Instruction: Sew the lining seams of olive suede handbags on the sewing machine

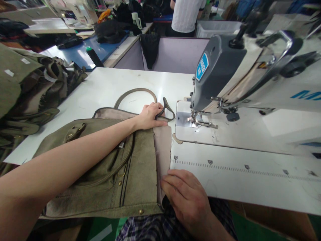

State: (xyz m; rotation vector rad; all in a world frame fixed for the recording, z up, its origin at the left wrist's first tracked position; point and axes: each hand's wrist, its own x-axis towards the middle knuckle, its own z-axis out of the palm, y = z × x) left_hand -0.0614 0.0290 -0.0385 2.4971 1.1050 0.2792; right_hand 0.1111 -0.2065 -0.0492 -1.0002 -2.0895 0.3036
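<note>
An olive canvas bag lies flat on the white sewing table, its pale lining edge turned toward the sewing machine. My left hand rests at the bag's far corner, fingers curled down on the fabric and on the strap beside it. My right hand lies at the near corner, fingers pressed flat on the lining edge by the table front. The presser foot stands a short way right of the bag's edge.
A pile of similar olive bags is stacked at the left. A ruler strip runs along the table front. A person in a white shirt stands at the back near other worktables with dark fabric.
</note>
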